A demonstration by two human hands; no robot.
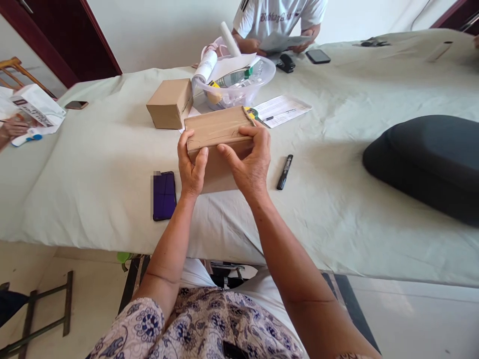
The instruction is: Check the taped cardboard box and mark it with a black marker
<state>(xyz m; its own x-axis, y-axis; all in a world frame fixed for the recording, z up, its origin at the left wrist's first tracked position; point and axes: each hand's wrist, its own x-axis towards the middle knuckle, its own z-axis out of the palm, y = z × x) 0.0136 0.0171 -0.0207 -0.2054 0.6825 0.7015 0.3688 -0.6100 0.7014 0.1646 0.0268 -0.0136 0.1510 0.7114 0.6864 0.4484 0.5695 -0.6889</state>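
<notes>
A brown cardboard box (219, 128) with clear tape across its top stands on the cloth-covered table (97, 164) in front of me. My left hand (191, 167) grips its near left corner, fingers over the top edge and thumb pressed on the front. My right hand (250, 162) holds the near right side, fingers curled over the top edge and thumb along the front. Both hands are closed on the box.
A second, smaller cardboard box (170, 103) sits behind it, next to a clear plastic bowl (239, 82) of supplies. A purple phone (163, 195) lies left, a black marker (285, 171) right, a dark cushion (430, 159) far right. Another person (279, 22) sits opposite holding papers.
</notes>
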